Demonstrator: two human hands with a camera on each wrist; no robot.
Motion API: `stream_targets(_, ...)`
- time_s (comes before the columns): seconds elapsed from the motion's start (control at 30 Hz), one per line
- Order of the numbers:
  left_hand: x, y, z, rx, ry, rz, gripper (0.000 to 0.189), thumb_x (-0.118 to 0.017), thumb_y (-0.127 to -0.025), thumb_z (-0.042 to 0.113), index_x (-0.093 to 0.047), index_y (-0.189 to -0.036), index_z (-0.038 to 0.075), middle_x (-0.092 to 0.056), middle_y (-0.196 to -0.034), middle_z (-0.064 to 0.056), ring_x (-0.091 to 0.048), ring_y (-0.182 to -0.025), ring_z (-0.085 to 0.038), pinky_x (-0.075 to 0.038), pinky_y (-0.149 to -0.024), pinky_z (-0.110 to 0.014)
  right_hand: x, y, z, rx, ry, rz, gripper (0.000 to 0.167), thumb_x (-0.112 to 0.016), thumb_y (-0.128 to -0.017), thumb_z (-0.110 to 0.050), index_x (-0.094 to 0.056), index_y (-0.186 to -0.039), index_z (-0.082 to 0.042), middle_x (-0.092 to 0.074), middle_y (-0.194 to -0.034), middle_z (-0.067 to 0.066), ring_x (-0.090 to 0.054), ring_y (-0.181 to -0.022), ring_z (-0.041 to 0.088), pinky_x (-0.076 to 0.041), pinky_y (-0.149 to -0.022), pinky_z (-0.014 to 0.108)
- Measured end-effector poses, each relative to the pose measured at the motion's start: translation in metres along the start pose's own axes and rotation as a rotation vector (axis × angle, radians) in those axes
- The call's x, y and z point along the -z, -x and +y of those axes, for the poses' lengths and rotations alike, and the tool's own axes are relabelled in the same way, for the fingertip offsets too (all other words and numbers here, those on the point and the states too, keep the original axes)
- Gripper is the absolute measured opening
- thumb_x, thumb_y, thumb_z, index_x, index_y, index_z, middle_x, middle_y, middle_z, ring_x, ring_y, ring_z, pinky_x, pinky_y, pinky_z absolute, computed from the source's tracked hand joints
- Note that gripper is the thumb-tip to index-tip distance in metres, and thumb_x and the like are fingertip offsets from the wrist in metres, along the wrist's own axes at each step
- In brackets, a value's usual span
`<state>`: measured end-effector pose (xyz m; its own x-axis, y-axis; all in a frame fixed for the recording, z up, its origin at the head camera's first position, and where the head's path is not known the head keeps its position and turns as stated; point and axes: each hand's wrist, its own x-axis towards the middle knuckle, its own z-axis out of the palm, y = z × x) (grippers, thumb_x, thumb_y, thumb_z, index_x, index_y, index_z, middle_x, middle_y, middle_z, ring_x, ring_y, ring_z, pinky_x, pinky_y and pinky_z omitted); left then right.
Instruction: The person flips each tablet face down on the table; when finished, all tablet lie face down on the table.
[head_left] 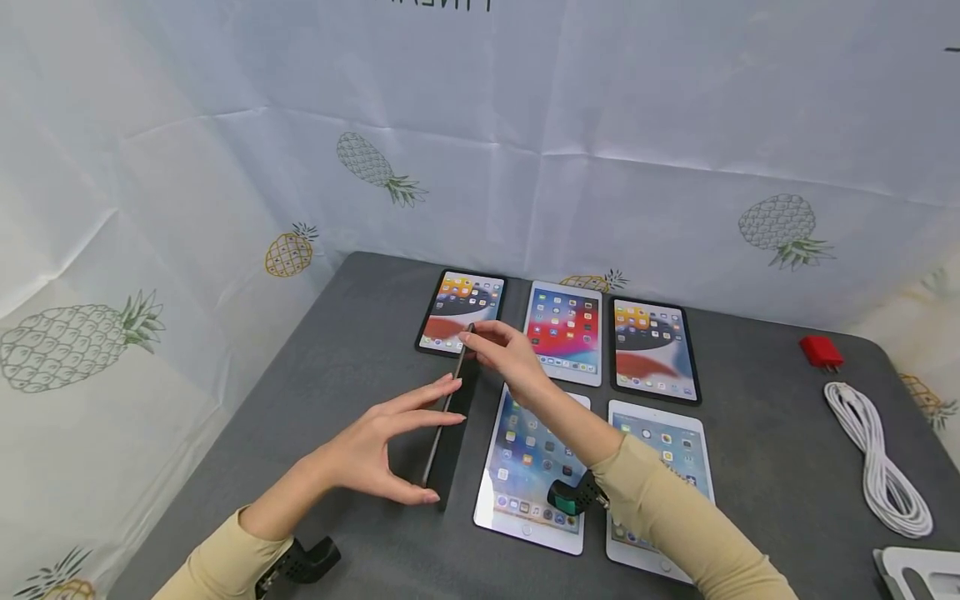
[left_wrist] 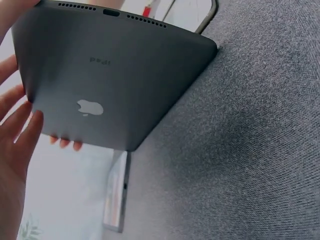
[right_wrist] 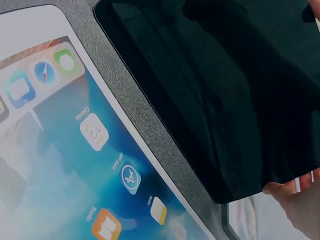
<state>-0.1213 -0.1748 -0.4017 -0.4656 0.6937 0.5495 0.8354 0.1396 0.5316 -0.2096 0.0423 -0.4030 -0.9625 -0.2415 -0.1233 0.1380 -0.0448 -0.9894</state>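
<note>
A dark grey iPad (head_left: 451, 450) stands on a long edge on the grey table, its broad faces nearly upright. Its back (left_wrist: 85, 80), with a pale apple logo, shows in the left wrist view; its dark screen (right_wrist: 225, 100) fills much of the right wrist view. My left hand (head_left: 378, 446) holds the near part, fingers spread along the upper edge and thumb at the near end. At the far upper corner, my right hand (head_left: 510, 358) pinches it. Just right lies a white tablet (head_left: 525, 467) with its screen lit.
Beyond the hands lie a black-framed tablet (head_left: 461, 308), a white tablet (head_left: 564, 329) and another black-framed one (head_left: 654, 350). My right forearm crosses a white tablet (head_left: 678, 442). A red charger (head_left: 821, 352), coiled white cable (head_left: 873, 450) and white slotted object (head_left: 926, 571) are rightward.
</note>
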Motion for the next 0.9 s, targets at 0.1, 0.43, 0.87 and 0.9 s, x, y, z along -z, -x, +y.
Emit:
stream_targets(0.1, 0.000, -0.002, 0.001, -0.035, -0.020, -0.004, 0.074, -0.090, -0.067, 0.034, -0.061, -0.131, 0.009, -0.043, -0.149, -0.015, -0.035, -0.137, -0.042, -0.033, -0.111, -0.035, 0.000, 0.000, 0.002, 0.007, -0.055, -0.011, 0.039, -0.068, -0.092, -0.021, -0.058, -0.123, 0.001, -0.061, -0.114, 0.012, -0.064, -0.099, 0.025, -0.047, -0.098, 0.044)
stream_targets(0.43, -0.001, -0.011, 0.004, -0.118, -0.092, -0.020, 0.063, -0.087, -0.070, 0.033, -0.064, -0.126, 0.015, -0.053, -0.142, -0.008, -0.042, -0.134, -0.037, -0.043, -0.102, -0.046, 0.007, -0.003, 0.011, 0.044, -0.289, -0.104, 0.013, -0.060, -0.094, -0.013, -0.063, -0.106, -0.008, -0.062, -0.108, 0.003, -0.050, -0.119, 0.033, -0.044, -0.102, 0.045)
stream_targets(0.87, -0.005, -0.017, 0.004, -0.202, -0.084, -0.039, 0.049, -0.082, -0.074, 0.030, -0.066, -0.118, 0.014, -0.057, -0.136, -0.009, -0.041, -0.135, -0.039, -0.048, -0.095, -0.052, 0.016, -0.003, 0.018, 0.071, -0.360, -0.169, 0.016, -0.053, -0.096, -0.011, -0.067, -0.100, -0.016, -0.065, -0.110, 0.002, -0.052, -0.114, 0.022, -0.036, -0.105, 0.053)
stream_targets(0.9, -0.005, -0.017, 0.004, -0.209, -0.088, -0.036, 0.050, -0.083, -0.074, 0.029, -0.066, -0.118, 0.014, -0.057, -0.136, -0.009, -0.041, -0.135, -0.039, -0.047, -0.096, -0.051, 0.016, -0.003, 0.019, 0.072, -0.363, -0.172, 0.016, -0.053, -0.097, -0.011, -0.067, -0.101, -0.016, -0.065, -0.111, 0.002, -0.052, -0.114, 0.022, -0.036, -0.105, 0.053)
